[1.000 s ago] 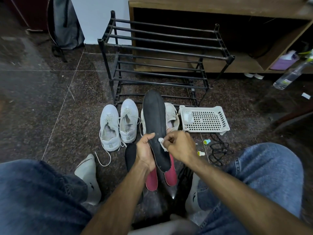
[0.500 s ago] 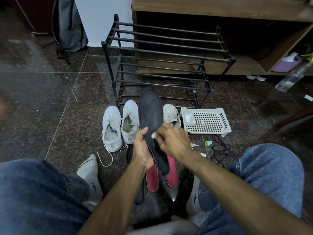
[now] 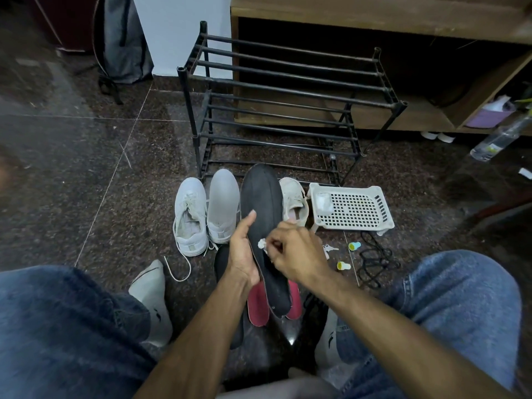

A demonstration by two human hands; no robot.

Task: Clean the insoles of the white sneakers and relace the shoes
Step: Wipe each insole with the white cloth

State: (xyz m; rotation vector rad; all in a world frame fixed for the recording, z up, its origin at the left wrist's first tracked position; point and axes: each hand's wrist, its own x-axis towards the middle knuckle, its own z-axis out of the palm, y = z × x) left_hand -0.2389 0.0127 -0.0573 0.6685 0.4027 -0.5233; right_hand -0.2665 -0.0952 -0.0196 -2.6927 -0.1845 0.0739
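My left hand (image 3: 243,251) holds a long black insole (image 3: 263,208) upright by its left edge, thumb on its face. My right hand (image 3: 293,253) pinches a small white wad (image 3: 262,243) against the insole's middle. Behind stand two white sneakers (image 3: 190,217) side by side, the left one with a loose lace (image 3: 180,269) trailing on the floor. A third white sneaker (image 3: 293,200) shows to the right of the insole. Two red insoles (image 3: 257,305) and another black insole (image 3: 223,259) lie on the floor under my hands.
A black metal shoe rack (image 3: 288,90) stands behind the shoes. A white perforated tray (image 3: 357,210) sits to the right, with two small yellow caps (image 3: 344,265) and a black cord (image 3: 374,263) near it. My knees in jeans flank the spot. A clear bottle (image 3: 498,139) lies far right.
The right hand with the white wad has slid up and back along the insole, rubbing its middle. The left hand keeps its hold; the view shifted slightly.
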